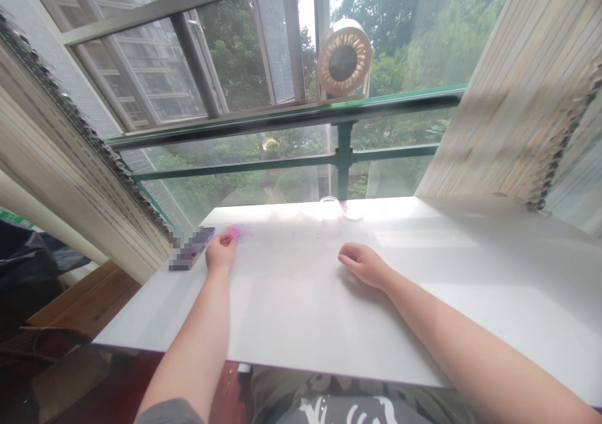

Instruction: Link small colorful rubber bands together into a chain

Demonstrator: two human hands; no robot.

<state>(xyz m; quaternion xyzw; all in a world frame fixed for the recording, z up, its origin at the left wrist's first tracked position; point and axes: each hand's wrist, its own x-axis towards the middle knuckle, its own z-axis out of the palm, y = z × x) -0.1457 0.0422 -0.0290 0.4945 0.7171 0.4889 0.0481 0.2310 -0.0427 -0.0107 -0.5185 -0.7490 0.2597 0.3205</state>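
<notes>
My left hand is at the left part of the white table, its fingers pinched together at the edge of a small pile of pink and blue bits. What those fingers hold, if anything, is too small to tell. A phone, partly blurred out, lies just left of that hand. My right hand rests on the table right of the middle, its fingers curled closed; the inside of the fist is hidden. Beyond it lie a small ring-like bit and a round clear lid or dish.
A clear round container stands at the table's far edge. Behind are a green railing, windows and a round white fan. Curtains hang on both sides. A cardboard box is left of the table.
</notes>
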